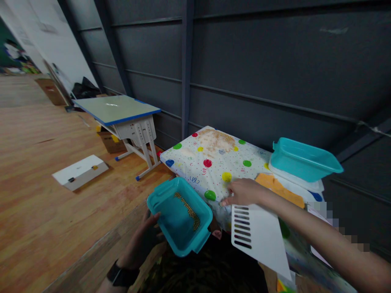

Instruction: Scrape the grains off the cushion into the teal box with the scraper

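Note:
My left hand [143, 238] grips a teal plastic container [179, 215] from below, holding it tilted just off the table's near-left edge; a line of small yellowish grains lies inside it. My right hand [242, 192] rests on the dotted tablecloth [210, 162] with fingers curled and pressed down near the table's edge, beside a white slotted plastic piece [259, 234]. A spread of the same grains [215, 140] lies at the table's far side.
A second teal container [304, 158] sits on a white one at the right, with an orange cloth [279, 188] beside it. A blue-edged desk [117, 109] stands on the wooden floor at left, near a white flat box [80, 171]. A dark wall runs behind.

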A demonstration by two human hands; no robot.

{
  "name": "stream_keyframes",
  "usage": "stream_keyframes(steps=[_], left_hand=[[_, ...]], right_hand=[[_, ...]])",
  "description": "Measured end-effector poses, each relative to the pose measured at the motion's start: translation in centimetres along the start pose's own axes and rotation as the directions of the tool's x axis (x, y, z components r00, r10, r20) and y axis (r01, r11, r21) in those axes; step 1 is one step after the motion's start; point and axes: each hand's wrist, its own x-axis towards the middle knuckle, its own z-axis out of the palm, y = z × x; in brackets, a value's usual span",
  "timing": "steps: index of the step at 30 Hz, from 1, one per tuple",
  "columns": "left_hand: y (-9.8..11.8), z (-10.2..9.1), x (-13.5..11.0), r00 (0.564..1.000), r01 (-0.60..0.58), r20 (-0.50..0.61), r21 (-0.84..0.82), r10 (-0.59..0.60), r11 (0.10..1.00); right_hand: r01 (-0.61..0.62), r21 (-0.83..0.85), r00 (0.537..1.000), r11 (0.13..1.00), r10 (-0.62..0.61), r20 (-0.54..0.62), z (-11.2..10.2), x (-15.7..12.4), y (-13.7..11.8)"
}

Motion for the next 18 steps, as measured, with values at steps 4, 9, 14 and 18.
stream_keyframes(steps=[4, 9, 14, 18], left_hand=[[-0.2, -0.3, 0.3, 1.000, 0.006, 0.025, -0.004, -0.006, 1.000], [-0.4, -0.4, 0.7, 1.000, 0.018, -0.009, 0.007, -0.018, 1.000], [-0.3, -0.3, 0.7, 1.000, 0.022, -0.012, 0.007, -0.022, 1.000], [-0.2, -0.5, 0.8, 0.999, 0.039, 0.000, -0.033, -0.039, 0.999]], right_hand=[[0.003, 0.013, 1.000, 1.000, -0.004, 0.017, 0.4, -1.3, 0.4], [0.013, 0.011, 0.998, 1.000, -0.014, 0.066, 0.7, -2.8, 1.0], [-0.015, 0.053, 0.998, 0.999, 0.011, 0.069, 1.9, -4.0, 2.1], [-0.059, 0.078, 0.996, 0.995, 0.054, 0.066, 2.5, -4.8, 2.9]])
